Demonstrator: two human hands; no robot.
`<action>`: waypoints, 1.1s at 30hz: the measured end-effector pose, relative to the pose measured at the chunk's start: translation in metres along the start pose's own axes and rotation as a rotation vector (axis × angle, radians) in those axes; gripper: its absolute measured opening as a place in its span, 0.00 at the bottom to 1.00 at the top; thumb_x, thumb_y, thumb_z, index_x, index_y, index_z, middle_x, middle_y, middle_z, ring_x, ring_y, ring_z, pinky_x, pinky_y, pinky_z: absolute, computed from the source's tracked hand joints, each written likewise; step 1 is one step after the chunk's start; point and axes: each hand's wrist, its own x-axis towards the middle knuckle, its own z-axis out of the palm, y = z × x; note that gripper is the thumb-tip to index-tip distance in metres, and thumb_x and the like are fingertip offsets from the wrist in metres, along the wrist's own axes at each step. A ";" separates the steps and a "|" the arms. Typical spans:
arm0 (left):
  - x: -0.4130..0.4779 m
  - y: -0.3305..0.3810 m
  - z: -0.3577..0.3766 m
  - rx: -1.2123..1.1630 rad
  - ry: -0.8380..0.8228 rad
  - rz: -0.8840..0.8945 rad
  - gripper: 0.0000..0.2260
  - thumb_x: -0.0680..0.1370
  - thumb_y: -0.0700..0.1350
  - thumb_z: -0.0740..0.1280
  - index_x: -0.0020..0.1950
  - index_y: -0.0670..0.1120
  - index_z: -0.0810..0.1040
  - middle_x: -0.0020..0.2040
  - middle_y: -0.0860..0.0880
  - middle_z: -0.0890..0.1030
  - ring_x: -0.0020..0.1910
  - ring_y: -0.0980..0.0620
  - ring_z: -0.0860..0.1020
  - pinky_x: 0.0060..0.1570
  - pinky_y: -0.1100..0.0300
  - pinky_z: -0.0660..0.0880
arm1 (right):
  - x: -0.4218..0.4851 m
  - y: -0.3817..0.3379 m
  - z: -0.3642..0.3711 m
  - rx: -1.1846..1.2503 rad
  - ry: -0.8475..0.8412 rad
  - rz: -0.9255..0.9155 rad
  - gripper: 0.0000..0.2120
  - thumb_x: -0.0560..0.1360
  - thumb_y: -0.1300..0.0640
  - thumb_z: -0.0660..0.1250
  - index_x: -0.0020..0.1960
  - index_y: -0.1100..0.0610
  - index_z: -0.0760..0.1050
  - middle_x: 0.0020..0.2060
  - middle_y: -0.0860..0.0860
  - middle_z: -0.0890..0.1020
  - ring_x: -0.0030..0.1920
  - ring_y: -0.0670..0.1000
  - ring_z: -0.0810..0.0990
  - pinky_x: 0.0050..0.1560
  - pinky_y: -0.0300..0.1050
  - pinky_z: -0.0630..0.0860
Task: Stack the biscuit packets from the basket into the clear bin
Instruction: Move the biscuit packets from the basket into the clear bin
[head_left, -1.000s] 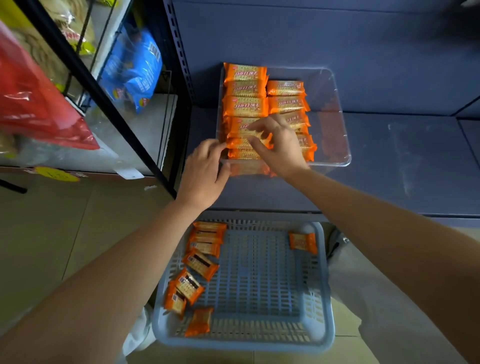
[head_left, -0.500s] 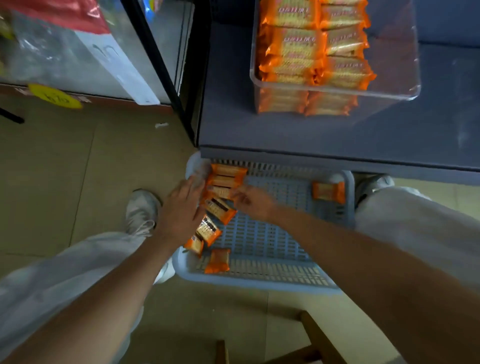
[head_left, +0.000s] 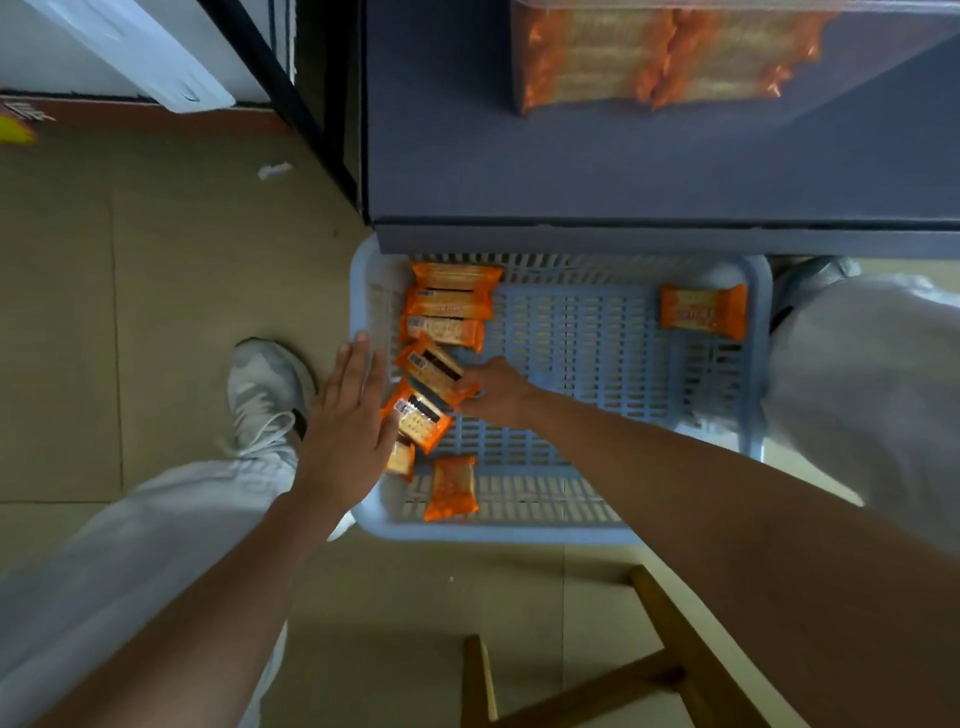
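Observation:
A pale blue slatted basket (head_left: 613, 525) sits on the floor, partly under the grey shelf. Several orange biscuit packets lie along its left side, and one orange packet (head_left: 704, 310) lies alone at its far right. My right hand (head_left: 493, 389) reaches into the basket and grips a tilted orange packet (head_left: 431, 366) by its end. My left hand (head_left: 348, 421) hovers with straight fingers over the basket's left rim, beside another packet (head_left: 418, 423). The clear bin (head_left: 665, 57), filled with stacked orange packets, stands on the shelf at the top edge.
The grey shelf (head_left: 623, 171) overhangs the basket's far side. A black rack post (head_left: 280, 98) stands to the left. My white shoe (head_left: 265, 395) and light trouser legs flank the basket. A wooden stool frame (head_left: 654, 670) is at the bottom.
Both hands left the clear bin and dropped to the basket. My right hand has closed on a packet, and my left hand has spread flat at the basket's left rim.

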 end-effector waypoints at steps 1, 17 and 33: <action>0.001 0.000 0.001 0.007 0.004 -0.002 0.28 0.79 0.51 0.52 0.76 0.38 0.60 0.78 0.39 0.56 0.76 0.40 0.56 0.70 0.46 0.58 | 0.000 0.000 0.001 0.031 0.003 0.011 0.20 0.75 0.55 0.70 0.64 0.59 0.75 0.66 0.60 0.68 0.64 0.61 0.72 0.66 0.52 0.71; 0.009 0.017 -0.017 -0.043 0.022 0.016 0.31 0.73 0.42 0.70 0.74 0.40 0.64 0.75 0.36 0.61 0.75 0.37 0.58 0.70 0.42 0.61 | -0.053 -0.009 -0.046 0.483 0.220 -0.159 0.05 0.77 0.64 0.66 0.45 0.57 0.72 0.38 0.56 0.79 0.37 0.52 0.80 0.45 0.45 0.79; 0.022 0.062 -0.046 -1.149 -0.309 -0.276 0.11 0.75 0.39 0.71 0.56 0.44 0.76 0.43 0.47 0.84 0.38 0.51 0.84 0.43 0.58 0.79 | -0.095 0.006 -0.079 0.694 0.097 -0.190 0.03 0.75 0.58 0.69 0.46 0.56 0.75 0.43 0.53 0.83 0.45 0.49 0.82 0.49 0.41 0.80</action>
